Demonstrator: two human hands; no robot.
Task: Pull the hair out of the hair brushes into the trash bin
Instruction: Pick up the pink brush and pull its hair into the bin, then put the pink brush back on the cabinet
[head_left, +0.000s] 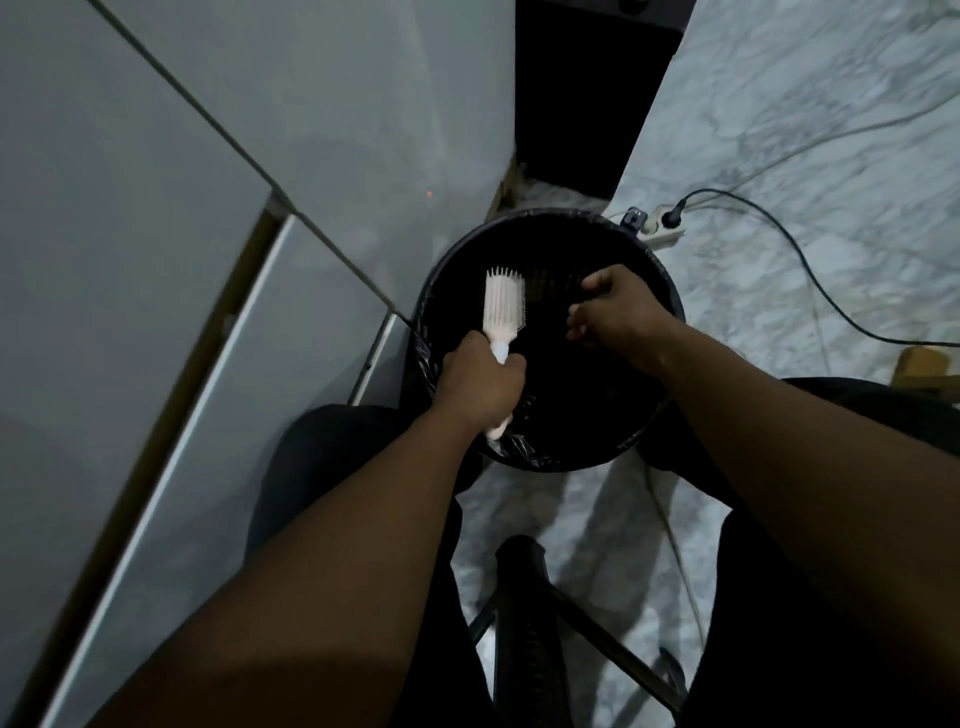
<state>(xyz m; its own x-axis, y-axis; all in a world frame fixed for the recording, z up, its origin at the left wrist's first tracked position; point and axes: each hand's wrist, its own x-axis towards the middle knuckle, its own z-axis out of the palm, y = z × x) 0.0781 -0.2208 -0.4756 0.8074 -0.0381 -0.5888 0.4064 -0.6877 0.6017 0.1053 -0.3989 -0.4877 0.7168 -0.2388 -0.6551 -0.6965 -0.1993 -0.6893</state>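
So the marble floor takes up the right side, with pale cabinet panels running down the left. Sitting between them is the round black trash bin, lined with a dark bag that bunches up at the near rim. Both hands are over the bin's opening. The left hand is wrapped tight around the handle of a white hair brush — head pointing away from the person, bristles facing right, handle end poking out below the fist. The right hand is just beside the brush head, not touching it, fingers curled and pinched together; can't really tell if there's hair in them, it's all too dark against the bin. A white power strip lies on the floor behind the bin, with a black cable trailing off right.
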